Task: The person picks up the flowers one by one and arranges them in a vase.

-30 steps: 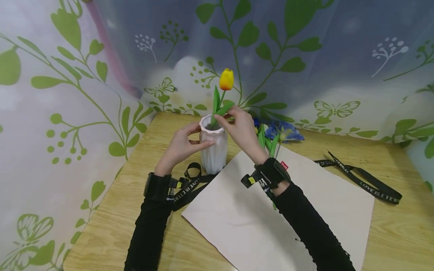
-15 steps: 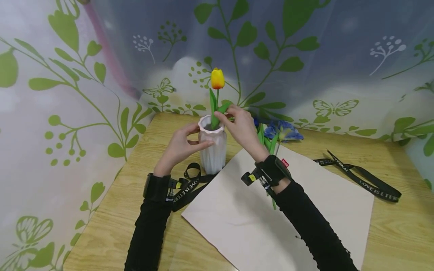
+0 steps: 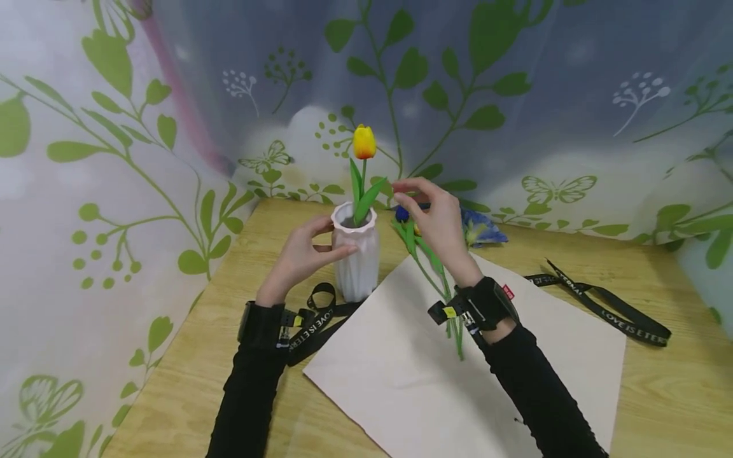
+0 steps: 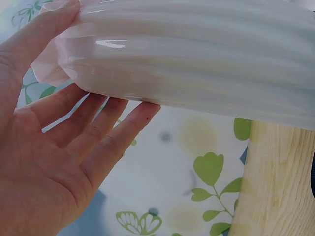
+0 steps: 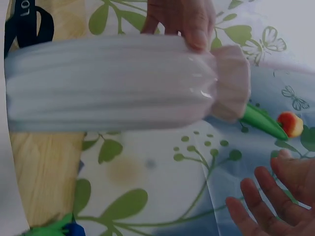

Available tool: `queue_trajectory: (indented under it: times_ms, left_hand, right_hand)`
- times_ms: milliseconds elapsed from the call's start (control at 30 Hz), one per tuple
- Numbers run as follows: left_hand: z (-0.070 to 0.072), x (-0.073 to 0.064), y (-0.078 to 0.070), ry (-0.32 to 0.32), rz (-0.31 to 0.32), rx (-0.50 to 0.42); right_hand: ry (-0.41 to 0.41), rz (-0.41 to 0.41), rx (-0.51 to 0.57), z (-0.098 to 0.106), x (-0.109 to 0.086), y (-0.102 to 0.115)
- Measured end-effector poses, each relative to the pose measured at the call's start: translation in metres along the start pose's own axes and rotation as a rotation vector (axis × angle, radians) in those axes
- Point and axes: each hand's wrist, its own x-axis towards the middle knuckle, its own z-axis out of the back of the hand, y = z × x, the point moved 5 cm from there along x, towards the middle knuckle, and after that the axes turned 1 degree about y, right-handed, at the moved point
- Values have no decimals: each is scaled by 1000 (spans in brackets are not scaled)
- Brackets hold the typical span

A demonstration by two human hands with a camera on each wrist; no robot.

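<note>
A white fluted vase with a scalloped pinkish rim stands upright on the wooden table. My left hand grips it just below the rim, thumb on the near side and fingers round the other side, as the left wrist view shows. In the vase stands a yellow-orange tulip with green leaves; its lower stem is hidden inside. To the right of the tulip my right hand is held apart from it, and the right wrist view shows its fingers loosely spread with nothing in them.
Beneath my right arm, more flowers with green stems lie across a pale sheet, including a blue bloom at the back. Black lettered ribbons lie left, one ribbon by the vase, and right, another ribbon. A patterned backdrop rises behind the table.
The tulip has shifted left and stands more upright in the vase. My right hand has let go of it and moved away to the right. The left hand keeps holding the vase.
</note>
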Motion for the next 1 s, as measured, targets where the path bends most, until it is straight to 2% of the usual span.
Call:
queue_trajectory:
  times_ms: [133,200,267,367,433,567,667,800,900,1000]
  left_hand:
    - [1,-4,1,-7,4,-4]
    - [2,-5,2,-9,4,0]
    - [2,-6,2,-11,3,4]
    - [3,-6,2,-16,2,8]
    - [4,-6,2,-19,6,9]
    - [4,-5,2,-17,16,11]
    - [4,-5,2,-9,16,9]
    - [2,-3,1,-3,10,9]
    - [1,-2,0,-3,6,7]
    - [0,-1,-1,-3,5,1]
  right_hand:
    - [-70,47,50,12,-2,-16]
    - [-103,73,80,11,0,-46]
    - [-118,90,78,10,1,-71]
    - [-114,87,-11,9,-3,-85]
    - [-74,56,-106,11,-9,-71]
    - [48,-33,-258,0,-16,-66]
    - [157,-103,-357,-14,-20,-78]
    - [287,-149,-479,-32,-23,-94]
    - [376,-196,-515,-42,-23,-106]
    - [425,-244,-526,-47,-24,-116]
